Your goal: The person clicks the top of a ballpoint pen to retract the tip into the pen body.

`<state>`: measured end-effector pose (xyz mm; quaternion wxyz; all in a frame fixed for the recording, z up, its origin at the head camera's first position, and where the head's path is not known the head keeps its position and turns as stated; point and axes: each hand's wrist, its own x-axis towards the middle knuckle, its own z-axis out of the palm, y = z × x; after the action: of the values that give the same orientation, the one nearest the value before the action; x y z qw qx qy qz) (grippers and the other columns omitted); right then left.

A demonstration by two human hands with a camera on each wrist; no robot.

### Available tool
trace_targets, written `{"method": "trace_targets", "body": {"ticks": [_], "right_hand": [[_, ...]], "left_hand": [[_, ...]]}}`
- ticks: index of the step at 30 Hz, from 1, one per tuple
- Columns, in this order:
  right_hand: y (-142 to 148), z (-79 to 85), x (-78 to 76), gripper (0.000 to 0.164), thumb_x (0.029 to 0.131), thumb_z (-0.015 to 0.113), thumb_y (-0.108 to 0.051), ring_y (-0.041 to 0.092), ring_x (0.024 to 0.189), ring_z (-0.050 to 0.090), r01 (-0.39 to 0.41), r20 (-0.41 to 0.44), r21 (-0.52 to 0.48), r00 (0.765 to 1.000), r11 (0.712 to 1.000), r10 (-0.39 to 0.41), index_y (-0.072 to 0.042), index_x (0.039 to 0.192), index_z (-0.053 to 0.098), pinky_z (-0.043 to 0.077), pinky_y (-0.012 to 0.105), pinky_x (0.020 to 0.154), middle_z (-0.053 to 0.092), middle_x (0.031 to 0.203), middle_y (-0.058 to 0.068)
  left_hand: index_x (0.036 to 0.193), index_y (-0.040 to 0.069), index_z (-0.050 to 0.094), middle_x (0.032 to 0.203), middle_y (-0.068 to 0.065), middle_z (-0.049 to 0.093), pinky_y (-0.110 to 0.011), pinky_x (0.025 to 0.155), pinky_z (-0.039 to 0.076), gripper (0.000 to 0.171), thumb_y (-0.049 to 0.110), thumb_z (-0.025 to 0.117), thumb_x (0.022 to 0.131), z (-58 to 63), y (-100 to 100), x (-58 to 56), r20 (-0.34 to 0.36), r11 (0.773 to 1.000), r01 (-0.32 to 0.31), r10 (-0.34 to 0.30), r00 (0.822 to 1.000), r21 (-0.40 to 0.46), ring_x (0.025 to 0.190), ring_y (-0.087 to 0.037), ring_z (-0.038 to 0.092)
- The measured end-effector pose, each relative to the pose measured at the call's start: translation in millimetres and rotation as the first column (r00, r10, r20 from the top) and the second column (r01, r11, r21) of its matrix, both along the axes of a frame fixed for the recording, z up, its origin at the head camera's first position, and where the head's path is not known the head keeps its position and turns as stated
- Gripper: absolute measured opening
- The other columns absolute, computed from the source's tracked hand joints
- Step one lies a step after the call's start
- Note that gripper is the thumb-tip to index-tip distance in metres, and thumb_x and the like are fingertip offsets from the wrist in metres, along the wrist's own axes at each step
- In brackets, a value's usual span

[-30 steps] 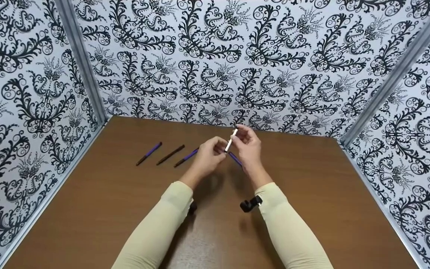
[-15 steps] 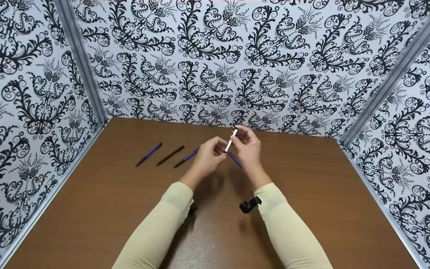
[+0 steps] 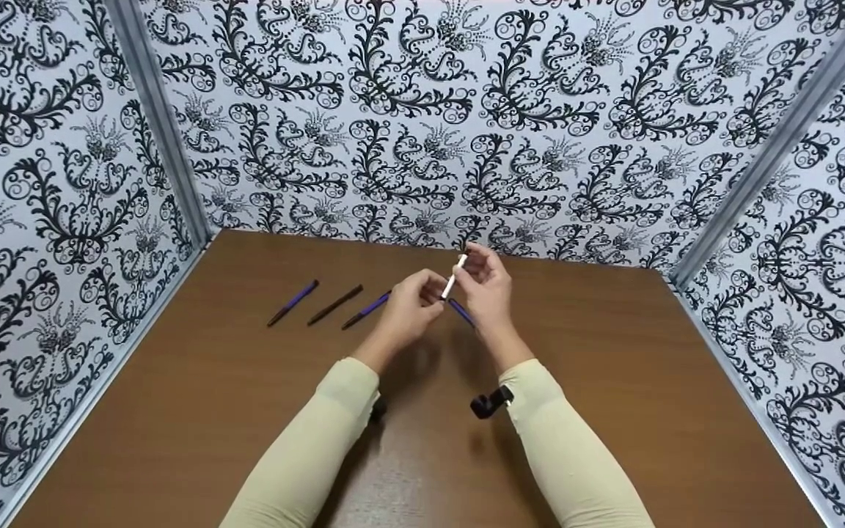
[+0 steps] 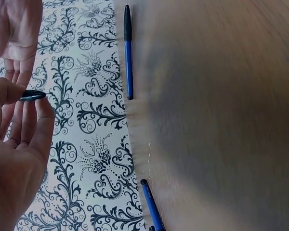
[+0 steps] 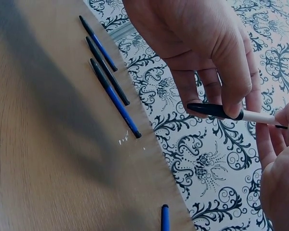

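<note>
A white ballpoint pen [image 3: 453, 279] with a black front section is held above the table between both hands. My left hand [image 3: 413, 304] pinches the black section [image 5: 213, 110] between thumb and fingers, and the metal point shows in the left wrist view. The thumb and fingers of my right hand [image 3: 490, 290] hold the white barrel [image 5: 258, 117] near its rear end. On the table beyond my right wrist lies a blue pen [image 4: 129, 67], partly hidden by that hand in the head view. Another blue pen [image 3: 365, 311] lies just left of my left hand.
Further left on the brown table [image 3: 422, 455] lie a black pen [image 3: 334, 305] and one more blue pen [image 3: 293, 303], slanted side by side. Patterned walls [image 3: 422, 132] enclose the table at the back and both sides, with metal posts [image 3: 158, 117] at the corners.
The right fingers have shifted very slightly around the rear end of the white pen. Otherwise both hands and the pens on the table stay where they were.
</note>
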<state>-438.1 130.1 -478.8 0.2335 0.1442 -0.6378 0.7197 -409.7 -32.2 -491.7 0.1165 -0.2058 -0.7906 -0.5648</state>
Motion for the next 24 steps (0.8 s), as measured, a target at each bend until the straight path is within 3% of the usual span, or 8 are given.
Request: {"method": "trace_targets", "body": {"ticks": [17,24], "right_hand": [[-0.1,-0.1,2.1,0.044,0.093,0.076,0.017,0.020,0.099,0.071,0.010,0.031,0.018,0.999,1.000,-0.011,0.005,0.134,0.069,0.061,0.028,0.089,0.072,0.110,0.009],[0.4,-3.4,1.9,0.046,0.092,0.077,0.016,0.020,0.098,0.070,-0.014,0.056,0.014,0.998,1.000,0.013,0.006,0.136,0.068,0.062,0.028,0.087,0.072,0.114,0.018]], "left_hand": [[0.121,0.002,0.073,0.108,-0.013,0.074,-0.035,0.089,0.061,0.031,-0.012,0.073,0.092,-1.5,-2.1,0.1,0.018,1.000,0.004,-0.004,1.000,-0.009,0.096,-0.020,0.069],[0.120,0.002,0.073,0.104,-0.009,0.073,-0.033,0.087,0.061,0.031,-0.011,0.073,0.091,-2.8,-7.3,0.4,0.016,0.999,-0.004,0.004,1.000,-0.032,0.094,-0.019,0.069]]}}
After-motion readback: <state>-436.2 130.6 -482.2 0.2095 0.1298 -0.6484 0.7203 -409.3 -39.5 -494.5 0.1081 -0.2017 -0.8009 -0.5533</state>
